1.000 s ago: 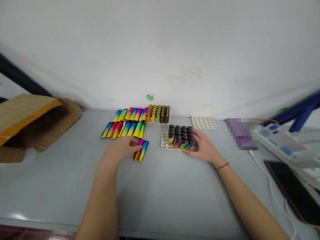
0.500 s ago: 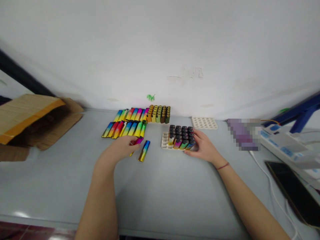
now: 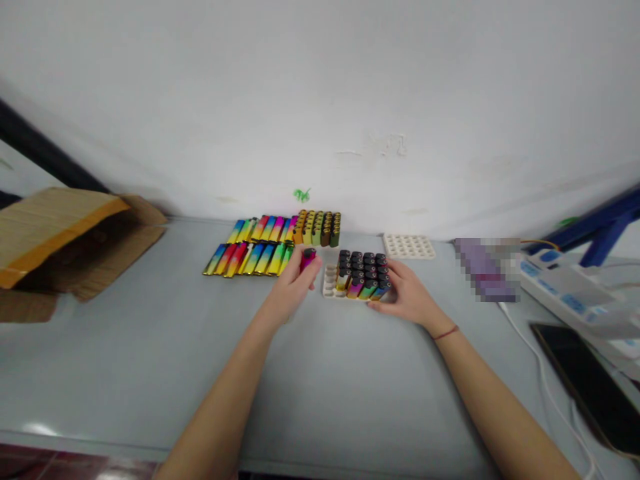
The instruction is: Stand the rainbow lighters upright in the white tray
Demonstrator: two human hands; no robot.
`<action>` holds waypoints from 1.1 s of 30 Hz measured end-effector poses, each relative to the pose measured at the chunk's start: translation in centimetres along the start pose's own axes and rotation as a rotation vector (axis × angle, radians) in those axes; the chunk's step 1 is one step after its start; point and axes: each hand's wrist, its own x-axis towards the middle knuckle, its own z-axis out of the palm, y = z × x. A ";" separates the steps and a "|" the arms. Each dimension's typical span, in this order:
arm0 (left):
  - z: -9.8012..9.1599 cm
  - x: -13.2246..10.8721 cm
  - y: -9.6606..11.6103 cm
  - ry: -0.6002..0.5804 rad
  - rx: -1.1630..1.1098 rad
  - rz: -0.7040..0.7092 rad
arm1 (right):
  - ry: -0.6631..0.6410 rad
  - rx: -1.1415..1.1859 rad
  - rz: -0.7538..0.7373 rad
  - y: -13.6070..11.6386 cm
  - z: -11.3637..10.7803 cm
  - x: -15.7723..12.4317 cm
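Note:
A purple lighter (image 3: 308, 259) with a black top stands nearly upright in the closed fingers of my left hand (image 3: 290, 287), just left of a white tray (image 3: 330, 293) with round holes. Rows of metallic lighters (image 3: 367, 277) with black tops stand in that tray; its left column of holes shows bare. Around the tray's right side curls my right hand (image 3: 407, 293), its thumb at the front corner and its fingers against the lighters. Two rows of rainbow-coloured lighters (image 3: 250, 259) lie flat to the left of my left hand.
Behind my left hand stands a block of gold-topped lighters (image 3: 317, 228). Another white holed tray (image 3: 409, 245) lies by the wall. An open cardboard box (image 3: 75, 240) is at left; a power strip (image 3: 570, 293), a cable (image 3: 540, 373) and a dark phone (image 3: 590, 383) are at right.
My left hand has moved right and lifted the purple lighter, turning it upright beside the tray. The blue-and-gold lighter on the table is now hidden around that hand. My right hand has stayed put.

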 end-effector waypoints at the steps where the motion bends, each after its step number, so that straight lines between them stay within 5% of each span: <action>1: 0.5 0.1 -0.2 0.041 -0.106 -0.057 | 0.000 0.003 -0.001 0.0 0.0 0.0; 8: 2.6 0.3 -0.7 0.186 -0.364 -0.345 | 0.000 0.016 0.004 0.0 0.0 0.0; 20: 2.8 -0.1 -0.2 0.309 -0.463 -0.312 | 0.024 -0.020 0.000 0.2 0.3 -0.2; 33: 2.7 -0.1 -0.4 0.295 -0.556 -0.345 | 0.010 -0.001 0.004 0.1 0.1 0.0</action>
